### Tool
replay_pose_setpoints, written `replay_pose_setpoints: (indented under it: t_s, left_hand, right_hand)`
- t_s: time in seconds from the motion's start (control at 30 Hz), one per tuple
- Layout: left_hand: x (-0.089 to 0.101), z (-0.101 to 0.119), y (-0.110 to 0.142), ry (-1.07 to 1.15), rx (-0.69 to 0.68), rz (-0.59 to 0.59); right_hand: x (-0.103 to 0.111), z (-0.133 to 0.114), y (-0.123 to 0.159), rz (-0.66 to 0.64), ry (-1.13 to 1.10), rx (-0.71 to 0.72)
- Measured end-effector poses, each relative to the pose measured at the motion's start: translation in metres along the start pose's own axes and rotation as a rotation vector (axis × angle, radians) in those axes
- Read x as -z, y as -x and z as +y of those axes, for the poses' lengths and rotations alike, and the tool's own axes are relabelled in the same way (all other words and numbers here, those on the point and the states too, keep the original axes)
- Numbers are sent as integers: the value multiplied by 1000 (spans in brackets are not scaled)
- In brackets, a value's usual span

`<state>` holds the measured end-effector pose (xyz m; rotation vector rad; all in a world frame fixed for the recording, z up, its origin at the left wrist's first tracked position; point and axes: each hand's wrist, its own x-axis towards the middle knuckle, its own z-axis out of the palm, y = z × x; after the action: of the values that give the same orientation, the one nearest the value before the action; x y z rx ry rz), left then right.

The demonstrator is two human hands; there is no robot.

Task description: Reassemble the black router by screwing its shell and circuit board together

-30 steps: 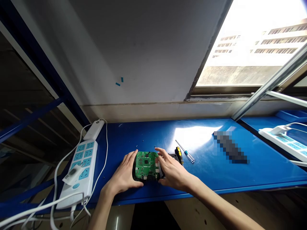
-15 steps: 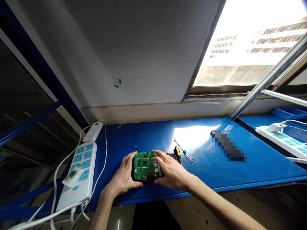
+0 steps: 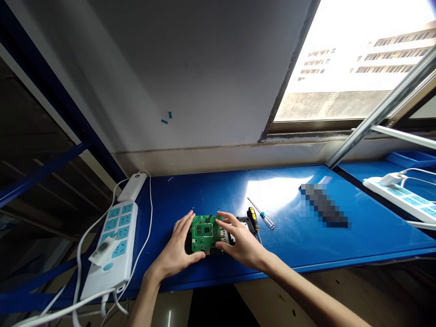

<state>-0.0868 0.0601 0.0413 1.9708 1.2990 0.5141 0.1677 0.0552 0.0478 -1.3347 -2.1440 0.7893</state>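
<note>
A green circuit board [image 3: 204, 231] with dark chips and metal ports lies on the blue table, with a dark casing partly visible under its left edge. My left hand [image 3: 175, 247] grips the board's left side, fingers along the far left corner and thumb at the near edge. On the right side, my right hand [image 3: 242, 240] holds the board with its fingertips on the far right corner and its thumb by the ports. Behind that hand a black and silver part [image 3: 245, 221] is partly hidden.
A yellow-and-black screwdriver [image 3: 252, 218] and a clear-blue-handled screwdriver [image 3: 267, 220] lie right of my hands. Farther right is a blurred dark object [image 3: 323, 209]. Tiny screws are scattered behind the board. A white power strip [image 3: 127, 268] with cables stands at the left.
My right hand has shifted slightly left on the board, its thumb now nearer the ports. More of the black and silver part behind it shows. The board has barely moved.
</note>
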Motion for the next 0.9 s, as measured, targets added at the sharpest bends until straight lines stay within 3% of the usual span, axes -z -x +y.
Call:
replay_pose_setpoints:
  t_s: [0.13,0.37,0.9]
  left_hand:
    - [-2,0,-1,2,-21,24]
    - [-1,-1,-2,-20,8,28]
    - [-1,-3,-7,72,139,7]
  right_hand:
    - [-5,4,-3,91,-33,32]
    - [-3,5,-9,139,-68,118]
    - [-2,11,-13,102,-90,192]
